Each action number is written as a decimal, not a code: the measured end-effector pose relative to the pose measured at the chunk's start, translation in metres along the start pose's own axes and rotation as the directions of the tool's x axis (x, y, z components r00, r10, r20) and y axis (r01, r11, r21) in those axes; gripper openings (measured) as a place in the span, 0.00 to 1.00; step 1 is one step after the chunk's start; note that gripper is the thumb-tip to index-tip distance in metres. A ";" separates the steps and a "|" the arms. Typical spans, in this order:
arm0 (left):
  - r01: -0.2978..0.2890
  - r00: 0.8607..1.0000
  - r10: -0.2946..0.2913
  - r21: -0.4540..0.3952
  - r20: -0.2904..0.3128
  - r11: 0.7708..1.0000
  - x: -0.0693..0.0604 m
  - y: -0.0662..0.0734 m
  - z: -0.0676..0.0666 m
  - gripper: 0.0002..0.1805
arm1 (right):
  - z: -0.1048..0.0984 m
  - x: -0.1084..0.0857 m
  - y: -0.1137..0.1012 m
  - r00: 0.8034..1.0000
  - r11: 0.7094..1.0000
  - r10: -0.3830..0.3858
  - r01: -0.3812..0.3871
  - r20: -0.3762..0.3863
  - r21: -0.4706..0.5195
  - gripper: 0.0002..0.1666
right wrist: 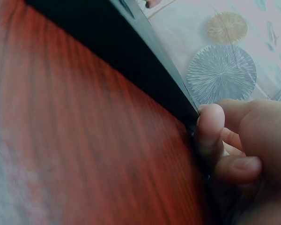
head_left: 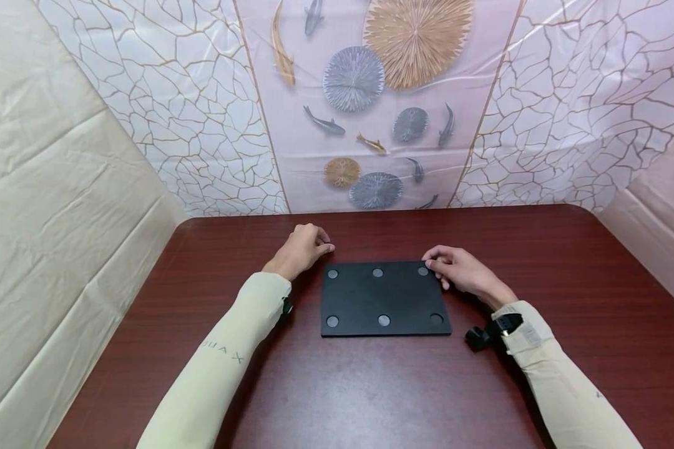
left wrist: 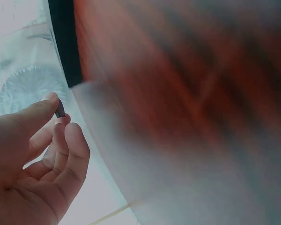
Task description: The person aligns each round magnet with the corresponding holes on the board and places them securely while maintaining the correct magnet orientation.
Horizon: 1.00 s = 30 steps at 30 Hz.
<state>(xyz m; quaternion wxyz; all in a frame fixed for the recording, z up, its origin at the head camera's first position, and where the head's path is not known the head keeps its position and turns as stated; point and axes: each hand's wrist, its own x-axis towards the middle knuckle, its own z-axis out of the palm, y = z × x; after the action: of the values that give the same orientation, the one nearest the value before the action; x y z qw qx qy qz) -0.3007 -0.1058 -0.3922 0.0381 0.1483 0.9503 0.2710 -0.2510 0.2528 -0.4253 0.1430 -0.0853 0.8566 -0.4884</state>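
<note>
A flat black rectangular board point(head_left: 383, 299) lies on the table, with rows of round spots along its back and front edges. Most spots look silvery grey; the front right spot point(head_left: 437, 319) is darker. My right hand point(head_left: 463, 271) holds the board's back right corner between thumb and fingers. Beyond the board's back left corner, apart from it, is my left hand point(head_left: 303, 248). Between its thumb and a fingertip it pinches a small, thin dark piece point(left wrist: 60, 108), seen edge-on in the left wrist view. The piece's full shape is hidden by the fingers.
The dark red wooden table point(head_left: 359, 386) extends around the board. A patterned cloth point(head_left: 202, 112) hangs behind its back edge, and a plain pale cloth point(head_left: 62, 206) covers the left side. A black wrist camera point(head_left: 479, 337) sits beside the right forearm.
</note>
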 end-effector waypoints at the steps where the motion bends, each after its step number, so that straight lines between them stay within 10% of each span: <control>1: -0.011 1.000 0.011 -0.005 -0.002 1.000 -0.001 0.001 0.000 0.09 | 0.000 0.000 0.000 1.000 1.000 0.000 0.000 -0.001 0.000 0.14; 30: -0.178 0.984 0.178 -0.026 0.011 0.984 -0.034 0.054 0.006 0.11 | 0.000 -0.001 -0.002 1.000 1.000 0.011 -0.011 0.003 -0.013 0.16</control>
<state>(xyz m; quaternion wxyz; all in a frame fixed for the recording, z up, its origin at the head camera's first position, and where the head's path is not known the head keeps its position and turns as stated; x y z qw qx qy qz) -0.2536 -0.0689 -0.3692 0.0219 0.2341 0.9295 0.2840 -0.2500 0.2527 -0.4235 0.1466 -0.0822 0.8599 -0.4820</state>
